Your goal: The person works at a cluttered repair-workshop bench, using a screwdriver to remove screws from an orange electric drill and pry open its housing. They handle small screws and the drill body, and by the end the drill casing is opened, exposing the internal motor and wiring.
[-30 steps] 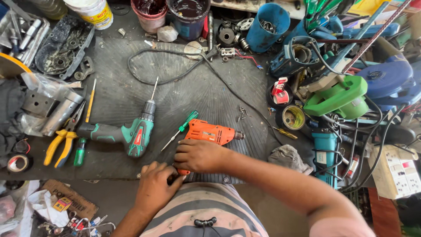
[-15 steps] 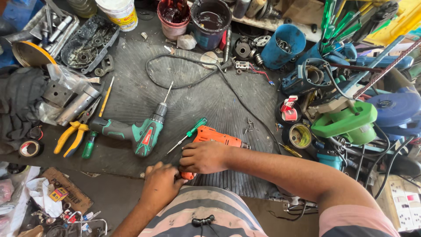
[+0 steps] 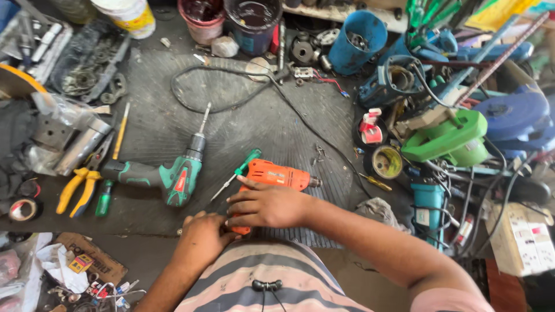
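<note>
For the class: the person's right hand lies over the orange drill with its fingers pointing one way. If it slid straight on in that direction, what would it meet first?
The right hand points leftward over the orange drill. Going straight on, it would probably meet the green-handled screwdriver first, then the green drill; depth is uncertain.

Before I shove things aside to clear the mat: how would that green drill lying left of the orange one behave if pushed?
The green drill lies flat on its side on the ribbed mat, so it would probably slide stiffly, not roll. Its bulky body suggests weight at the head, so a push at the handle may pivot it. The long bit could catch the black cable.
</note>
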